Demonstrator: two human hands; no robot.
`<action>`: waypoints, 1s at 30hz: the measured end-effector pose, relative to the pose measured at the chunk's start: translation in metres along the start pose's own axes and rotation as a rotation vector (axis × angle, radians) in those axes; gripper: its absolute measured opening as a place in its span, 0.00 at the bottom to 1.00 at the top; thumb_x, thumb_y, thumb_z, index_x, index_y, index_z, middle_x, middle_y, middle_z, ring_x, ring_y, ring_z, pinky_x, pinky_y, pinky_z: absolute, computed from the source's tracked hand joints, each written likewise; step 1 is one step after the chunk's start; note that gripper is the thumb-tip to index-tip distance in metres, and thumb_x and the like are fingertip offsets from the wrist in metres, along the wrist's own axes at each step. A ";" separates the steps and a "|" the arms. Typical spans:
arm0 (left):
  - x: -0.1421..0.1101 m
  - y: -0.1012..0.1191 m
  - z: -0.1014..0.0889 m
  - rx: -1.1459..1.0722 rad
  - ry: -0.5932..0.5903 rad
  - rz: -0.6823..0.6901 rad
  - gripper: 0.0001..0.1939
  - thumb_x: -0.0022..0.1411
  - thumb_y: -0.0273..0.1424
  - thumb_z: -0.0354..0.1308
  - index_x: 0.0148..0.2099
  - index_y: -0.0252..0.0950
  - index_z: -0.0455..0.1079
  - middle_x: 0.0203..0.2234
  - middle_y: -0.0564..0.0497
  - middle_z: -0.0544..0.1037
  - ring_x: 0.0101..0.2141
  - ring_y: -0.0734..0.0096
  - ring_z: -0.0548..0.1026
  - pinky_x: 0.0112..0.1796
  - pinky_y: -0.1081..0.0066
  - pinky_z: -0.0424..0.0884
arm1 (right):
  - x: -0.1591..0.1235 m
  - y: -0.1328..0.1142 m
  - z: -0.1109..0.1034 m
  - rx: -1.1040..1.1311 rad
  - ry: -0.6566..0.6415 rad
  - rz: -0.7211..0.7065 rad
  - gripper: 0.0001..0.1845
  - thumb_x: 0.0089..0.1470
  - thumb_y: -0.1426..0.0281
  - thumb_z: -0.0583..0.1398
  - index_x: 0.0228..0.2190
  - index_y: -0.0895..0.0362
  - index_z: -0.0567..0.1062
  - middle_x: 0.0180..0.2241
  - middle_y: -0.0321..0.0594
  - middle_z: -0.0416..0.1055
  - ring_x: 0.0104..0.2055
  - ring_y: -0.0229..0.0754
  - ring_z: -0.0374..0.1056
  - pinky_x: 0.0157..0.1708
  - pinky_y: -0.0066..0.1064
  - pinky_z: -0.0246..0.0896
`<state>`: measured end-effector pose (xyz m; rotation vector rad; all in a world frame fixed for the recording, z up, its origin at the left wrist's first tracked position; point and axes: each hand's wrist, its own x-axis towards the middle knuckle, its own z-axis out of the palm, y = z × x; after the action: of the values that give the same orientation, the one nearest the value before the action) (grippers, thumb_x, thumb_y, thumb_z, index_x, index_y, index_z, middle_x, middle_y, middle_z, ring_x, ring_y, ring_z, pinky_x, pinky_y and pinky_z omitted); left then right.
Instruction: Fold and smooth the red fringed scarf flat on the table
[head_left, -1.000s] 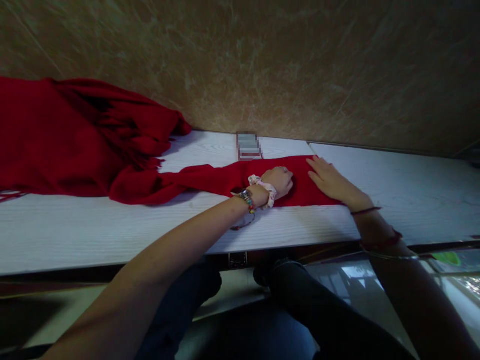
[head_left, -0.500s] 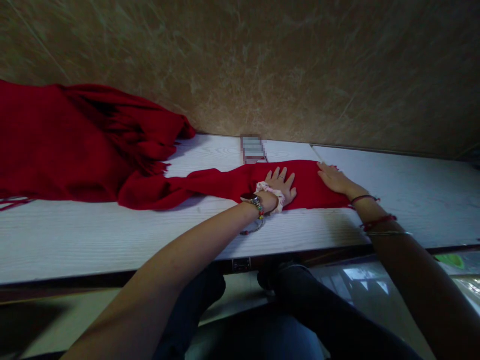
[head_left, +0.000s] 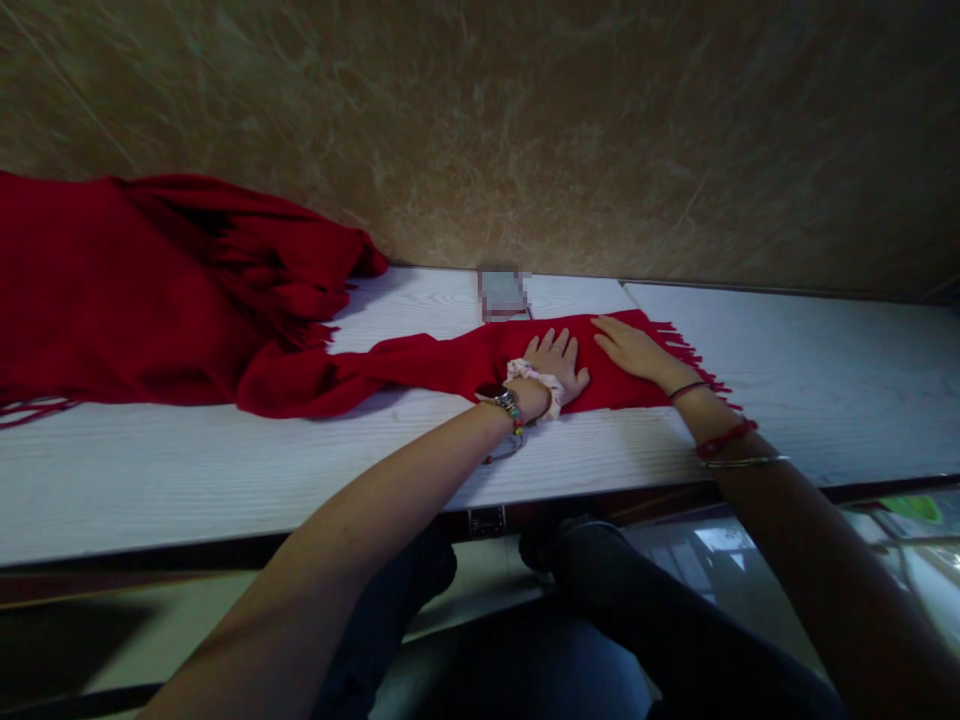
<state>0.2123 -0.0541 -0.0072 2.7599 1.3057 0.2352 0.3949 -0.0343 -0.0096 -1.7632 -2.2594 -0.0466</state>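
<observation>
A red fringed scarf (head_left: 450, 365) lies along the white bench, with a flat stretch toward the right and a twisted, narrower stretch in the middle. My left hand (head_left: 557, 362) rests palm down on the flat stretch, fingers spread. To its right, my right hand (head_left: 630, 350) also lies flat on the scarf, fingers stretched out toward the left. Fringe shows beyond my right wrist at the scarf's right end. On the left, more red cloth (head_left: 97, 290) lies in a wide, loosely rumpled heap with fringe at its edges.
The white wood-grain bench (head_left: 187, 480) runs along a brown marbled wall (head_left: 480, 130). A small blurred-out rectangular object (head_left: 502, 292) sits behind the scarf. My legs are below the bench's front edge. At lower right, something green (head_left: 915, 508) shows beside a glossy surface.
My left hand has gone from curled fingers to spread flat. My right hand has slid left from the scarf's end, uncovering its fringe.
</observation>
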 end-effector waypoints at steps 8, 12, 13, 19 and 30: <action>0.001 0.000 0.001 -0.018 0.002 0.000 0.29 0.61 0.40 0.38 0.60 0.28 0.50 0.59 0.43 0.51 0.58 0.57 0.48 0.56 0.59 0.48 | 0.010 0.000 -0.014 -0.033 0.041 0.095 0.22 0.53 0.68 0.50 0.48 0.63 0.67 0.50 0.50 0.65 0.53 0.49 0.59 0.53 0.44 0.52; 0.000 0.001 0.000 -0.006 -0.007 -0.004 0.29 0.61 0.39 0.39 0.60 0.29 0.50 0.59 0.44 0.52 0.58 0.58 0.49 0.55 0.59 0.48 | 0.011 -0.010 -0.006 0.042 0.067 0.059 0.22 0.53 0.67 0.49 0.48 0.62 0.66 0.50 0.48 0.65 0.52 0.46 0.60 0.53 0.41 0.54; 0.000 0.001 -0.001 -0.009 -0.005 -0.006 0.29 0.61 0.39 0.39 0.60 0.29 0.50 0.59 0.44 0.52 0.58 0.58 0.49 0.55 0.59 0.49 | 0.011 -0.008 -0.004 0.034 0.068 0.085 0.21 0.53 0.67 0.49 0.48 0.62 0.67 0.49 0.48 0.66 0.52 0.47 0.61 0.52 0.42 0.55; 0.000 0.000 -0.001 -0.018 -0.010 0.001 0.28 0.61 0.39 0.38 0.60 0.29 0.50 0.59 0.45 0.52 0.58 0.59 0.49 0.55 0.60 0.49 | 0.013 0.015 -0.012 -0.080 0.049 0.203 0.18 0.53 0.67 0.50 0.42 0.60 0.72 0.43 0.48 0.71 0.47 0.50 0.66 0.49 0.44 0.58; -0.001 0.001 -0.004 -0.017 -0.018 -0.001 0.28 0.61 0.39 0.38 0.60 0.29 0.50 0.59 0.44 0.52 0.58 0.58 0.48 0.56 0.60 0.48 | -0.016 -0.010 -0.017 0.029 -0.012 -0.004 0.24 0.55 0.62 0.48 0.52 0.56 0.62 0.54 0.44 0.60 0.57 0.46 0.54 0.55 0.43 0.50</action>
<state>0.2117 -0.0550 -0.0036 2.7403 1.2950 0.2205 0.3924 -0.0554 0.0043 -1.7486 -2.2604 -0.0045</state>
